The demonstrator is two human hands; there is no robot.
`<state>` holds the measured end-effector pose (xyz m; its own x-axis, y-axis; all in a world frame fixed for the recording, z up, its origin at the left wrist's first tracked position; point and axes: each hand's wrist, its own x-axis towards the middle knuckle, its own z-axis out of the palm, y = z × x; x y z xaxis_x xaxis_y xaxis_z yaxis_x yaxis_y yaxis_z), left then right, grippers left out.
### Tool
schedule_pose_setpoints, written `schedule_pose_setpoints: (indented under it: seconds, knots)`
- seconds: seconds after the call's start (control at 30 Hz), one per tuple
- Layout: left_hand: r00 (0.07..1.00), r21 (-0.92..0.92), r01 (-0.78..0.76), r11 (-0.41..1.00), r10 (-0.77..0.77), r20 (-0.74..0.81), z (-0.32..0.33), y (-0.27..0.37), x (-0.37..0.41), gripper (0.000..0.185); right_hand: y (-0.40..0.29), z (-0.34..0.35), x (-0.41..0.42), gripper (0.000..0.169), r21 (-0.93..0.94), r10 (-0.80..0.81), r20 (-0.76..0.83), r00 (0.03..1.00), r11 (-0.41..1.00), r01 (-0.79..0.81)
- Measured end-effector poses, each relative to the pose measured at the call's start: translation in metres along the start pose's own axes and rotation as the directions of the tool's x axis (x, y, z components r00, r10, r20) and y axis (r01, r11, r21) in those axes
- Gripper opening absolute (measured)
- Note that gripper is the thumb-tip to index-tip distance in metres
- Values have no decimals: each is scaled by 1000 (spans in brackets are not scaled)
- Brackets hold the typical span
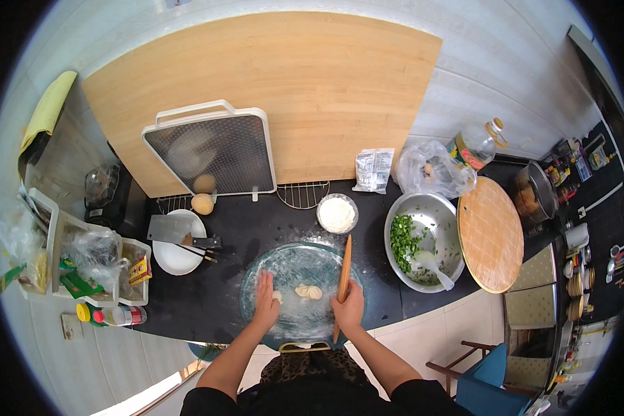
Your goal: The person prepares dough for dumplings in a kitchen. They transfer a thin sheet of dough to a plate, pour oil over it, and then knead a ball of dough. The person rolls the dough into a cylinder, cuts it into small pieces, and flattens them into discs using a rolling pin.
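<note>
A round green board (291,260), dusted with flour, lies at the counter's front edge. My left hand (266,302) rests on its left side with the fingers stretched out. A small pale dough piece (277,296) shows beside that palm, partly covered by it. My right hand (348,306) grips a tapered wooden rolling pin (345,262), which lies lengthwise along the board's right side. Between my hands sits a folded lump of dough (308,291).
A glass bowl of flour (337,213) stands behind the board. To the right, a steel bowl (450,234) holds chopped greens and a white spoon, next to a round wooden lid or board (491,234). Leftward, a cleaver (171,230) lies across a white bowl (179,265) with chopsticks.
</note>
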<state>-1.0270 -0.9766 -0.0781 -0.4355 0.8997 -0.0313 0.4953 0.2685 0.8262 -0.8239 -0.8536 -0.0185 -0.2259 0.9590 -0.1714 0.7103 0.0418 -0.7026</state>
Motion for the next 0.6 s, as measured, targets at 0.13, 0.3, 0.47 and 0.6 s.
schedule_pose_setpoints:
  seconds: [0.13,0.3,0.47,0.6]
  knots:
    - [989,-257,108,960,-129,-69,-12,45,2,68,22,-2,-2,48,45,13,-7,1000,999,-12]
    - [948,204,116,972,-46,-316,-24,54,-8,61,19,-28,-14,42,178,-45,83,996,984,30]
    - [963,-25,47,999,-52,-265,-18,73,-16,43,-16,-16,-10,39,482,-287,235,929,864,145]
    - [924,-580,193,791,-345,-163,-4,102,-11,30,-57,1,-12,36,460,-572,335,749,793,400]
